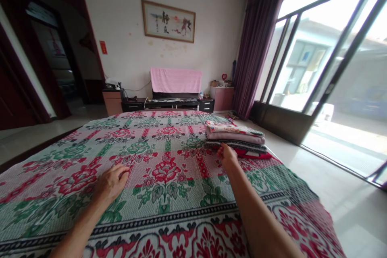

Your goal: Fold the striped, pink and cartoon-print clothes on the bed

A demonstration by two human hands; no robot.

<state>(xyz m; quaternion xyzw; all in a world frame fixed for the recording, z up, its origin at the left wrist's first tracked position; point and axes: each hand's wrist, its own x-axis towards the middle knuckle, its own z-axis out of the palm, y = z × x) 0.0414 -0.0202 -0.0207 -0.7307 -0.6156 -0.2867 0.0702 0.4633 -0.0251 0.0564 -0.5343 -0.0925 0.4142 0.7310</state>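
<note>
A red, green and white floral bedspread (163,157) covers the bed in front of me. My left hand (111,181) rests on it at the left, fingers curled loosely with nothing visible in them. My right hand (227,156) reaches forward to the near edge of a stack of folded cloths (234,136) at the bed's right side. Its fingers are bent against the lowest layers. Whether they grip a layer cannot be made out.
A low dark TV cabinet (167,105) with a pink cloth (175,80) over the screen stands at the far wall. Large glass doors (326,72) and a purple curtain (256,44) are on the right. A dark doorway (51,60) is on the left.
</note>
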